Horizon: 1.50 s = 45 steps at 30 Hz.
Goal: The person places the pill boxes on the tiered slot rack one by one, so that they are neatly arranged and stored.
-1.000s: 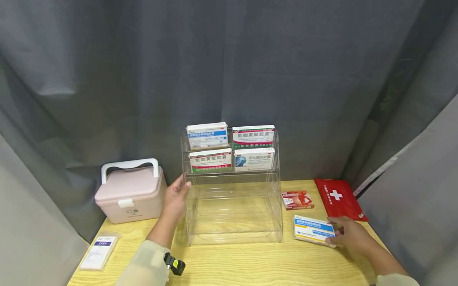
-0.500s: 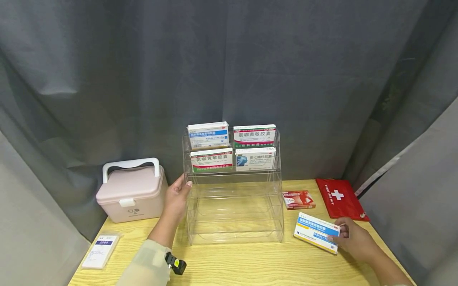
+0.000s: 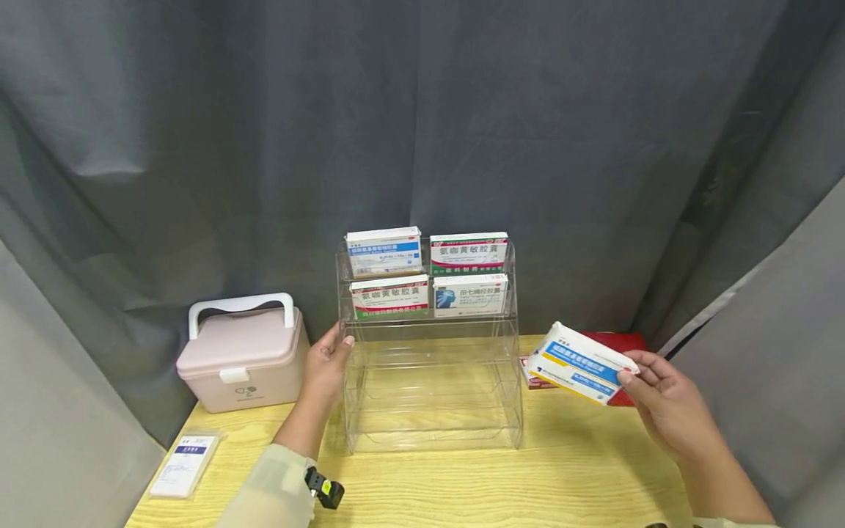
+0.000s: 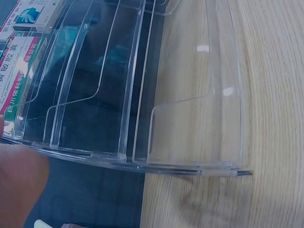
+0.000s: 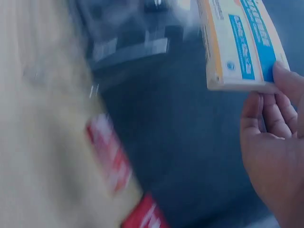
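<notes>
My right hand pinches a white medicine box with blue and yellow bands by its right end, thumb on the printed front. The box is tilted and held up off the table, right of a clear acrylic display rack. With my left hand I grip the rack's left side edge; the thumb shows and the other fingers are partly hidden behind. On the rack's top tier stand a blue-and-white box and a green-and-red box. Below them are another green-and-red box and a white box.
A pink medicine case with a white handle stands left of the rack. Nearer lies a white packet in clear wrap. Behind the held box, a red box and a red first aid pouch are partly covered. Grey curtains surround the table.
My right hand has lifted the blue-and-white medicine box off the table and moved it up and away from me, tilting it. My left hand stays on the rack.
</notes>
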Available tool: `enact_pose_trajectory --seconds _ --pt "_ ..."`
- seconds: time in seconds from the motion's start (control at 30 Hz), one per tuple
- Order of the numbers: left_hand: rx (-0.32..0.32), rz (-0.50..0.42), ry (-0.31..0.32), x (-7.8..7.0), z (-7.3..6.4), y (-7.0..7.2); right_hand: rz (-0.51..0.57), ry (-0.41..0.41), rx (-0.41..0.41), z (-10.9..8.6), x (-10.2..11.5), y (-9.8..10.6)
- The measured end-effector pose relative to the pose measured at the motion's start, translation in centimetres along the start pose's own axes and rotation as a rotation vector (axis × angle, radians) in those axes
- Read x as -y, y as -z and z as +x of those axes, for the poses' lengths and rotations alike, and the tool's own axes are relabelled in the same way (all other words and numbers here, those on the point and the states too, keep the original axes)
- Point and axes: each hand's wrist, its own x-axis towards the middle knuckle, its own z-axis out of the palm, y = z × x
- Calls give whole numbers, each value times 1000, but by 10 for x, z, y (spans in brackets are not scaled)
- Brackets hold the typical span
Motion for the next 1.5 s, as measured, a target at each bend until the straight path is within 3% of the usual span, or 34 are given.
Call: enact_pose_trajectory --seconds 0.1,0.23,0.3,0.43,0.73,1.03,1.17,1.37,1.5 --pt "0 5 -1 0 -1 2 -197 41 -51 11 13 -49" --pt "-2 0 -3 -1 0 3 -477 7 -132 27 17 -107" --pt "-9 -2 2 -1 0 3 -510 -20 -133 37 13 -131" --pt "-15 -9 5 2 0 2 -464 -48 -134 56 -3 -166" --pt "-17 -51 -27 4 -1 -2 -549 -81 -102 88 -42 -203" --pt "-28 -51 -23 4 0 -2 -659 -103 -93 98 -75 -235" --pt "-29 -51 -26 4 -1 -2 -684 -56 -86 100 -83 -249" --pt "-38 -77 -35 6 1 -2 -795 99 -71 102 -92 -266" --pt "-38 -83 -44 7 2 -2 -825 116 -78 104 -96 -273"
